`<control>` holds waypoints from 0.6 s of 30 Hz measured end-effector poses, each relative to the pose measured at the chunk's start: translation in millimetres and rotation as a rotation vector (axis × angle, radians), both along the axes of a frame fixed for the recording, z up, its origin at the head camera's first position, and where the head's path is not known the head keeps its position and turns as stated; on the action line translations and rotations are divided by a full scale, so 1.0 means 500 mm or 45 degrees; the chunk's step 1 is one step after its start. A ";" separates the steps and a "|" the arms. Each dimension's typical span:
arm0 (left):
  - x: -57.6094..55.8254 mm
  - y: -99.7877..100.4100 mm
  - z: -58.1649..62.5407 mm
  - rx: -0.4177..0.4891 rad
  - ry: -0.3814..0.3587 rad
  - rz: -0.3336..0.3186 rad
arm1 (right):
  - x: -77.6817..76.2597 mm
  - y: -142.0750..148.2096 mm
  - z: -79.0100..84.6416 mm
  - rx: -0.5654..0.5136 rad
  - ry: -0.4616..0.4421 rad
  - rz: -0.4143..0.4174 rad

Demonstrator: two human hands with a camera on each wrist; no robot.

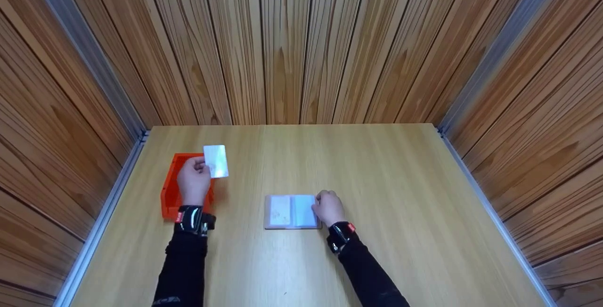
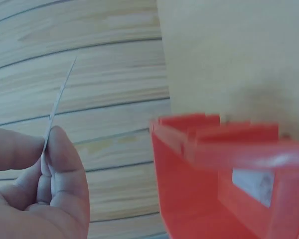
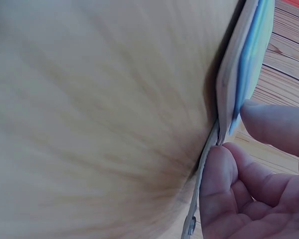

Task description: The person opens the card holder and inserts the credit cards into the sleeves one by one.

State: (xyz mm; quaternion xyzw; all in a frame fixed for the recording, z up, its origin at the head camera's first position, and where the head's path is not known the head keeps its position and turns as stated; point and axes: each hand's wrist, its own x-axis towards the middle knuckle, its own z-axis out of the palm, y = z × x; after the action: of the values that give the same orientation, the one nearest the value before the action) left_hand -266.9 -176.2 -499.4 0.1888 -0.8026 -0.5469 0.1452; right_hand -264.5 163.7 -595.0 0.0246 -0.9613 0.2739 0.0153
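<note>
My left hand (image 1: 193,182) pinches a thin shiny card (image 1: 216,161) between thumb and fingers, raised over the right side of an orange-red bin (image 1: 170,194). Seen from the left wrist, the card (image 2: 60,99) is nearly edge-on. On the table lies an open card holder (image 1: 267,213) with clear and bluish sleeves. At its right edge my right hand (image 1: 329,207) holds it, thumb against the blue sleeves and curled fingers at the cover. A strap with a metal snap (image 3: 192,226) hangs beside those fingers in the right wrist view.
Inside the bin a whitish piece (image 2: 254,185) shows against the wall. The light wooden table (image 1: 400,180) is bordered by wood-panel walls (image 1: 282,52) at the back and both sides, with metal rails (image 1: 101,222) along the side edges.
</note>
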 end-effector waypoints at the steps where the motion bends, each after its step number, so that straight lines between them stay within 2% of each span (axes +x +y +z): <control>1: 0.000 0.005 -0.002 -0.009 0.005 -0.017 | 0.000 0.000 0.000 -0.001 -0.010 -0.003; 10: 0.003 0.054 -0.032 -0.008 -0.027 -0.172 | -0.001 -0.001 0.002 -0.015 -0.049 -0.014; 18: 0.014 0.105 -0.072 -0.021 -0.066 -0.246 | -0.003 -0.001 0.002 -0.023 -0.055 -0.020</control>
State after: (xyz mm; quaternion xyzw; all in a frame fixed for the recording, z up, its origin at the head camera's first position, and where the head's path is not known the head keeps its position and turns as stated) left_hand -260.1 -123.6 -535.3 0.1234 -0.8251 -0.5465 0.0724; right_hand -266.1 163.0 -594.2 0.0109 -0.9591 0.2830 -0.0031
